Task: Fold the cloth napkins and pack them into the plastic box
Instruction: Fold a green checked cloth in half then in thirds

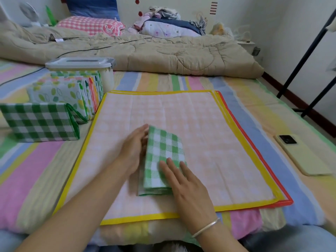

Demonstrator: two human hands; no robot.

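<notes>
A folded green-and-white checked napkin (162,153) lies on a spread-out peach napkin with yellow edging (209,139), which tops a stack of flat napkins on the bed. My left hand (134,150) rests against the folded napkin's left edge, fingers straight. My right hand (183,184) presses flat on its near right corner. At the left, several folded napkins (72,95) stand in a row, with a green checked one (38,122) nearest. Behind them stands the plastic box (81,65), its lid on.
A phone in a pale yellow case (301,153) lies on the striped sheet to the right. A beige quilt (145,53), pillows and piled clothes fill the far side of the bed. A black rack's legs (305,57) stand at the right, and a black cable (21,76) crosses the far left.
</notes>
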